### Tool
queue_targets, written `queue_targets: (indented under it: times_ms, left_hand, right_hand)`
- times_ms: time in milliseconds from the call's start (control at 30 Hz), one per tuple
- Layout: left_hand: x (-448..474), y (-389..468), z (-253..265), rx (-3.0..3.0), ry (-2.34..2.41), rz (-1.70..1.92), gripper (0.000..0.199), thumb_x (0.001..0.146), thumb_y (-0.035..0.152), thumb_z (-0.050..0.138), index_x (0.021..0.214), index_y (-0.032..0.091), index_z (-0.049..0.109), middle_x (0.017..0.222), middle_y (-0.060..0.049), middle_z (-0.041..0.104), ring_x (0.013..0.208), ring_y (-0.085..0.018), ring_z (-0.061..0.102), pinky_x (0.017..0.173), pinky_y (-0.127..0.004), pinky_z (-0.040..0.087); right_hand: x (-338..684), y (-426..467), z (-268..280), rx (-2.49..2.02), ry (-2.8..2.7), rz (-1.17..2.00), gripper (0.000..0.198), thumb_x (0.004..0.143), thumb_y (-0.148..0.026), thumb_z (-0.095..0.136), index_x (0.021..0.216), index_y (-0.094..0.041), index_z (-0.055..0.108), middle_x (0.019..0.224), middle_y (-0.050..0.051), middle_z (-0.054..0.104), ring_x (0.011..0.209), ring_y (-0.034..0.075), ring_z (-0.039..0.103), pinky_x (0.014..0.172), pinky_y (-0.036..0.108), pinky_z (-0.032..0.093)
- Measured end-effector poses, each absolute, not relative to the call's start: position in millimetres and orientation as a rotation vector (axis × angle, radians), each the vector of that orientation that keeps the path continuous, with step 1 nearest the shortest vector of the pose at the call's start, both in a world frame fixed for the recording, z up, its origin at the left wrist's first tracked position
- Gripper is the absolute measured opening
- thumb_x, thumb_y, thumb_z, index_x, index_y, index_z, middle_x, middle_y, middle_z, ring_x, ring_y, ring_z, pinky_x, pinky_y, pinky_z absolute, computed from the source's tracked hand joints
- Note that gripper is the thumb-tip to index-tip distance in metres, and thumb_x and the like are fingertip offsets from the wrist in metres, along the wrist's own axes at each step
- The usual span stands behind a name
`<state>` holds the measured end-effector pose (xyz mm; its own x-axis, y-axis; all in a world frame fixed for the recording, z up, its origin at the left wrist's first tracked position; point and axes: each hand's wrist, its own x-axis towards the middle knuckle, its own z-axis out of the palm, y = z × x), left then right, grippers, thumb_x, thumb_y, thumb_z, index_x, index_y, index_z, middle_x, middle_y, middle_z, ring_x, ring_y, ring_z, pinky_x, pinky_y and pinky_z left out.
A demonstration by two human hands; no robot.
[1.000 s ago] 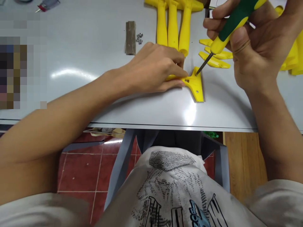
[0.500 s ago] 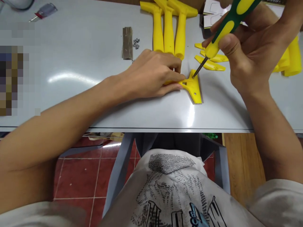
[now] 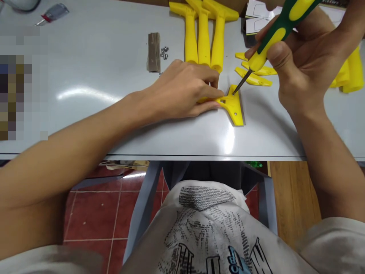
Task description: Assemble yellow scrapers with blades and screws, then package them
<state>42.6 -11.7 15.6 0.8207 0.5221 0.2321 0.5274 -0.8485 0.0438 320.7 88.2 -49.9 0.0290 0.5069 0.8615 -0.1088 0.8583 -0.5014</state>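
The yellow T-shaped part (image 3: pixel 236 108) lies on the white table (image 3: pixel 99 57), its wide head pointing right, with a small screw (image 3: pixel 235 113) in the head's near half. The left hand (image 3: pixel 189 89) grasps its stem, thumb and fingers covering most of it. The right hand (image 3: pixel 305 61) is closed around a slanted green-and-yellow screwdriver (image 3: pixel 272 40), tip at the head's far half. Beyond the T-shaped part lie thin curved yellow pieces (image 3: pixel 258 78) and three yellow handles (image 3: pixel 203 42); farther to its left, loose screws (image 3: pixel 164 52) beside a brownish bundle (image 3: pixel 154 52).
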Motion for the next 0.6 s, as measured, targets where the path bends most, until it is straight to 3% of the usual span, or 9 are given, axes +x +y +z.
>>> queue_targets:
  times_ms: [67, 167, 333, 400, 500, 600]
  left_hand:
    - [43.0, -11.6, 16.6, -2.955, -0.864, -0.332, 0.04, 0.126, 0.049, 0.062, 0.145, 0.035, 0.094, 0.127, -0.013, 0.09, 0.115, -0.038, 0.083, 0.075, -0.046, 0.051]
    - [42.7, -11.2, 17.4, -2.971, -0.858, -0.339, 0.04, 0.126, 0.048, 0.061, 0.145, 0.035, 0.094, 0.127, -0.013, 0.09, 0.114, -0.037, 0.083, 0.076, -0.046, 0.052]
    - [40.3, -9.5, 15.8, -3.001, -0.86, -0.376, 0.04, 0.126, 0.049, 0.06, 0.143, 0.038, 0.094, 0.125, -0.012, 0.09, 0.118, -0.038, 0.084, 0.079, -0.046, 0.053]
    - [39.5, -8.5, 14.8, -3.002, -0.863, -0.383, 0.042, 0.126, 0.051, 0.059, 0.143, 0.038, 0.095, 0.125, -0.011, 0.09, 0.117, -0.038, 0.083, 0.078, -0.047, 0.052]
    - [39.1, -7.4, 13.5, -3.037, -0.85, -0.417, 0.043, 0.127, 0.055, 0.056, 0.145, 0.043, 0.094, 0.124, -0.008, 0.091, 0.116, -0.035, 0.079, 0.08, -0.047, 0.053]
    - [38.2, -7.4, 13.9, -3.024, -0.877, -0.411, 0.046, 0.127, 0.057, 0.055, 0.146, 0.042, 0.094, 0.125, -0.008, 0.09, 0.119, -0.034, 0.077, 0.081, -0.046, 0.052]
  right_hand:
    - [328.4, 91.2, -53.6, -0.358, -1.501, 0.453, 0.106, 0.081, -0.112, 0.075, 0.167, -0.065, 0.034, 0.111, -0.006, 0.067, 0.089, 0.022, 0.074, 0.079, 0.046, 0.069]
    - [335.1, 95.3, -57.3, -0.358, -1.558, 0.527, 0.111, 0.079, -0.115, 0.071, 0.167, -0.06, 0.031, 0.112, -0.005, 0.072, 0.093, 0.025, 0.077, 0.08, 0.049, 0.071]
    - [345.4, 100.4, -52.3, -0.435, -1.571, 0.708, 0.136, 0.053, -0.117, 0.079, 0.162, -0.051, 0.031, 0.104, -0.005, 0.078, 0.089, 0.029, 0.08, 0.085, 0.056, 0.077]
    - [348.2, 95.2, -44.9, -0.472, -1.602, 0.726, 0.134, 0.052, -0.112, 0.085, 0.158, -0.051, 0.032, 0.101, -0.007, 0.08, 0.092, 0.031, 0.084, 0.086, 0.057, 0.078]
    - [347.2, 79.4, -33.1, -0.423, -1.67, 0.665, 0.104, 0.075, -0.094, 0.092, 0.153, -0.053, 0.037, 0.112, -0.008, 0.086, 0.096, 0.029, 0.089, 0.09, 0.055, 0.081]
    - [342.5, 65.3, -25.3, -0.202, -1.762, 0.547, 0.072, 0.104, -0.073, 0.082, 0.158, -0.055, 0.038, 0.135, -0.012, 0.086, 0.124, 0.025, 0.091, 0.096, 0.051, 0.083]
